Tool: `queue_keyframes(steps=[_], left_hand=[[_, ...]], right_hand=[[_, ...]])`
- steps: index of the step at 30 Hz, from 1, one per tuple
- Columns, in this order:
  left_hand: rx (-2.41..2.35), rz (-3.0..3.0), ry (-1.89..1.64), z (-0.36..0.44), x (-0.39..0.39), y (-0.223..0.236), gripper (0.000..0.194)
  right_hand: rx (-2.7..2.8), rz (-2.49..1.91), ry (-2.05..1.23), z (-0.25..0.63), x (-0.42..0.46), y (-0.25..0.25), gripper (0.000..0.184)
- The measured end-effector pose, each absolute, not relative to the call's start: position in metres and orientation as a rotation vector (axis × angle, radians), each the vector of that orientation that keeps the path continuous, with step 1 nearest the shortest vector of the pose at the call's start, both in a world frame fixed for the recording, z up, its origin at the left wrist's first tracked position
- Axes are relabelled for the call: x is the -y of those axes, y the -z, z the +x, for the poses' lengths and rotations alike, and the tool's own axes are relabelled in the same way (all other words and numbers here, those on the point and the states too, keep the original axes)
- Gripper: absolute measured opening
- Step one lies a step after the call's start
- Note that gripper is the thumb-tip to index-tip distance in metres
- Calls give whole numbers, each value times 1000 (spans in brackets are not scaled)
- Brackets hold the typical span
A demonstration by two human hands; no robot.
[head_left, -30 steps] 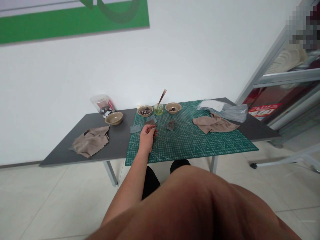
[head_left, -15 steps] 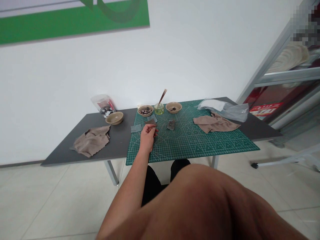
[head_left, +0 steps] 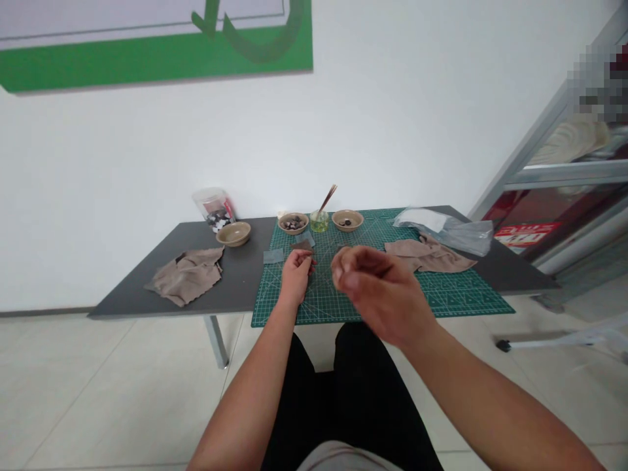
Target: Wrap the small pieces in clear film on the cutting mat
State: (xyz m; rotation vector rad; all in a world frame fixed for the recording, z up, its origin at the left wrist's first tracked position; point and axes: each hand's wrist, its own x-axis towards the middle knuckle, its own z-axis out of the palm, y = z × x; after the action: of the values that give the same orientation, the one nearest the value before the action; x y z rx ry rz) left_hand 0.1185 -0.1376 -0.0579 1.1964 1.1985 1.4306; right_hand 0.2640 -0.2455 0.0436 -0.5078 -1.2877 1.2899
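Note:
My left hand (head_left: 297, 276) rests on the green cutting mat (head_left: 461, 294) with its fingers curled in. Its fingertips are beside a small brown square piece (head_left: 303, 245); whether they grip anything is hidden. Two grey-blue square pieces, one to the left (head_left: 273, 256) and one behind (head_left: 307, 238), lie near it. Closer to the camera, my right hand (head_left: 383, 291) is raised above the mat, fingers bent towards the thumb. What it holds, if anything, cannot be made out. Behind this hand, a dark grey piece (head_left: 342, 248) is mostly covered.
Along the back stand a bowl of dark pieces (head_left: 293, 224), a glass jar with thin sticks (head_left: 320, 221) and a bowl with few pieces (head_left: 348, 221). Leftward are another bowl (head_left: 234, 234), a clear tub (head_left: 214, 208) and a brown cloth (head_left: 186, 276). Rightward lie another cloth (head_left: 432, 254) and a plastic bag (head_left: 446, 229).
My right arm, bent up close to the camera before, has swung forward, and my right hand is now in view over the mat. My left hand stays in place by the brown piece.

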Motion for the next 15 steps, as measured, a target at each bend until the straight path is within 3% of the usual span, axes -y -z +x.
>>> queue_keyframes(steps=[2, 5, 7, 11, 15], left_hand=[[-1161, 1177, -1437, 119, 137, 59, 12], [-1123, 1148, -1462, 120, 133, 62, 18], [-1103, 1141, -1472, 120, 132, 63, 18], [-1097, 1141, -1433, 121, 132, 63, 20], [-1102, 1150, -1422, 120, 133, 62, 21]], right_hand=[[1306, -848, -948, 291, 206, -37, 25], [1507, -1306, -599, 334, 151, 1, 42], [1684, -1500, -404, 354, 126, 31, 40], [2082, -1618, -127, 360, 107, 70, 44], [2171, -1751, 13, 344, 97, 73, 51]])
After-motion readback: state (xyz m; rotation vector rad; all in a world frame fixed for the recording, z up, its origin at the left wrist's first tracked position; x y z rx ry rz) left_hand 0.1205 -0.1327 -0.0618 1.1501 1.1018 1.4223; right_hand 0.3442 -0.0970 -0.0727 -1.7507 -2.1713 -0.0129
